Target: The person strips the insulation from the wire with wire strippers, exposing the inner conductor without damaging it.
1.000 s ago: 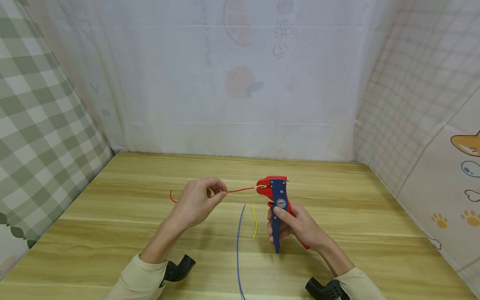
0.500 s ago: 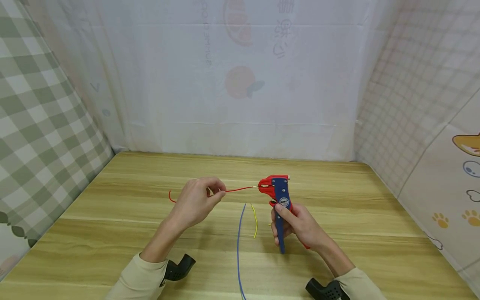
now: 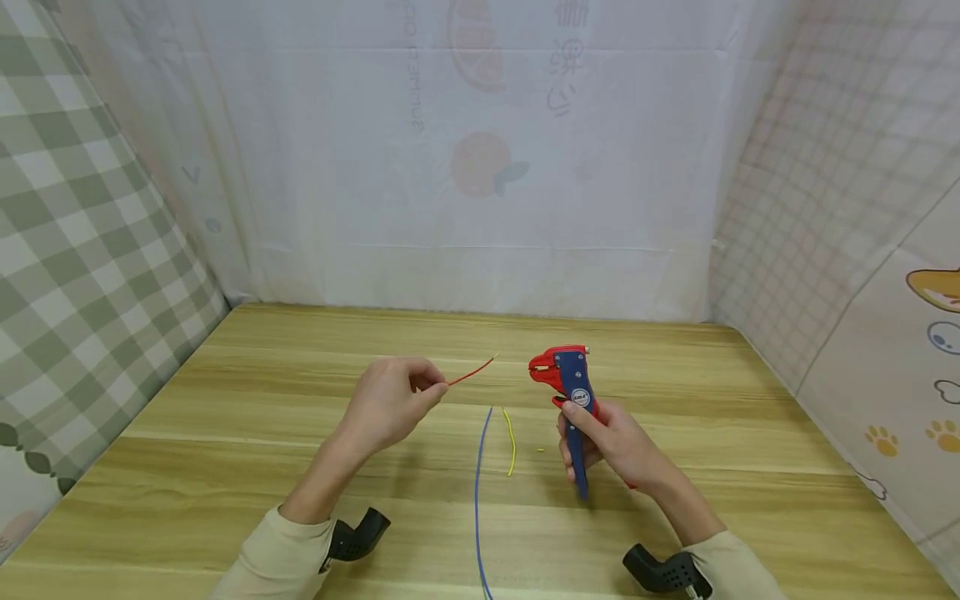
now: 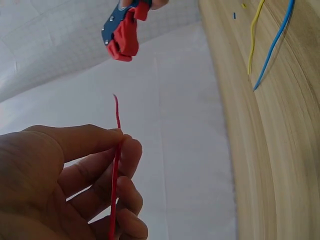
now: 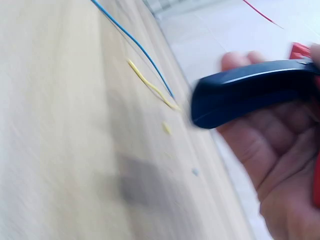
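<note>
Between thumb and forefinger, my left hand [image 3: 386,408] pinches a red wire [image 3: 471,372]; its pale, bare-looking tip points up and right. In the left wrist view the rest of the red wire [image 4: 114,190] runs down across the palm side of the fingers. My right hand [image 3: 618,442] grips a red and blue wire stripper [image 3: 576,379] by its handles, thumb on the blue side. The stripper's red nose faces the wire tip, apart from it. Close up in the right wrist view is the blue handle [image 5: 250,90].
On the wooden table [image 3: 262,467] lie a long blue wire [image 3: 476,492] and a short yellow wire [image 3: 513,446]. A small yellow scrap [image 3: 541,450] and a tiny blue piece [image 4: 234,15] lie near them. A white curtain [image 3: 337,167] hangs behind.
The wire stripper has come away from the red wire's end, moving right with my right hand. The wire's freed end now tilts upward. My left hand has shifted only slightly.
</note>
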A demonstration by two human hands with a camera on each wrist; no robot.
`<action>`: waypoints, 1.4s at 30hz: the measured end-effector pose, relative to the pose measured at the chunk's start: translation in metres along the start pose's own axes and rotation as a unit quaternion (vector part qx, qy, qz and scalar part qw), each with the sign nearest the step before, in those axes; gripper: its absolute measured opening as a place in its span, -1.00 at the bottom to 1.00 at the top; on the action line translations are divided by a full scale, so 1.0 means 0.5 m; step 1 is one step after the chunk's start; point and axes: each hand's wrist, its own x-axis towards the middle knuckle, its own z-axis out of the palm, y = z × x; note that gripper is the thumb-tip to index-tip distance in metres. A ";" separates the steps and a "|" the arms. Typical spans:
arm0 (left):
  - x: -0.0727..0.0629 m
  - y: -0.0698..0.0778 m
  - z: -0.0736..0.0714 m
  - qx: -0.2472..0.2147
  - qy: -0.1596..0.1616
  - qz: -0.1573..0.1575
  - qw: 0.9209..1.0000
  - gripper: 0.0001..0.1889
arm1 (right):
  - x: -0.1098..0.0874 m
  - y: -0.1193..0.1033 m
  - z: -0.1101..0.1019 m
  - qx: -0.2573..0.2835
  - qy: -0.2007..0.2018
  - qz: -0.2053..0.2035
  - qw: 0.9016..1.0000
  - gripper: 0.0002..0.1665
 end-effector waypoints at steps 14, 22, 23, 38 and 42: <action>0.001 -0.002 0.011 -0.113 -0.118 -0.076 0.984 -0.83 | -0.023 -0.013 -0.054 -0.025 -0.075 0.157 0.985 -0.35; 0.010 -0.054 0.074 -0.130 -0.190 -0.088 0.969 -0.77 | -0.026 -0.027 -0.068 -0.011 -0.063 0.180 0.981 -0.15; 0.009 -0.058 0.081 -0.127 -0.194 -0.087 0.969 -0.75 | -0.026 -0.028 -0.071 -0.013 -0.056 0.179 0.982 -0.11; -0.002 -0.074 0.127 -0.012 -0.177 -0.044 0.983 -0.61 | -0.035 -0.044 -0.090 0.028 -0.014 0.135 0.990 -0.16; -0.003 -0.074 0.129 -0.006 -0.190 -0.050 0.981 -0.62 | -0.038 -0.043 -0.088 0.019 -0.006 0.145 0.989 -0.15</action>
